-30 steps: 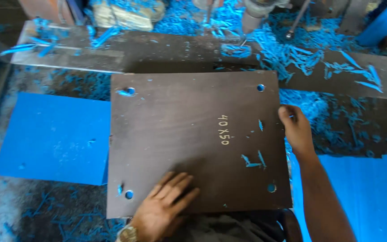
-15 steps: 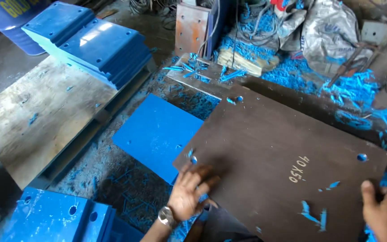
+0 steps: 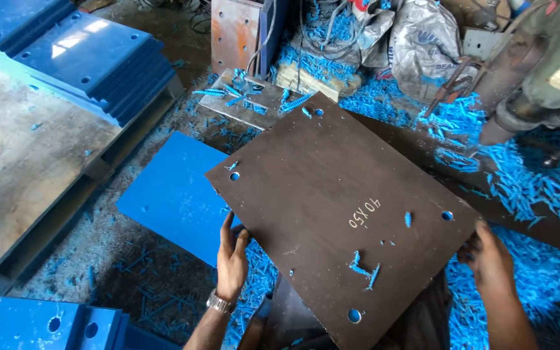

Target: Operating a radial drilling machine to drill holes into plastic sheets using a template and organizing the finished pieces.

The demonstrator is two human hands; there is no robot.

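Your left hand pinches the near-left edge of the dark brown drilled plate, fingers closed over its rim. Your right hand clasps the plate's right corner the same way. The plate sits tilted between both hands, a hole near each corner, blue shavings scattered on it. A blue sheet lies beneath its left side.

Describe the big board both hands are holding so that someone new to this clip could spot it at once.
In the middle of the view, above a floor strewn with blue shavings, a large dark brown board is held tilted by the left hand and right hand. Unlike the blue sheet beside it, it is brown, with corner holes and chalk marks.
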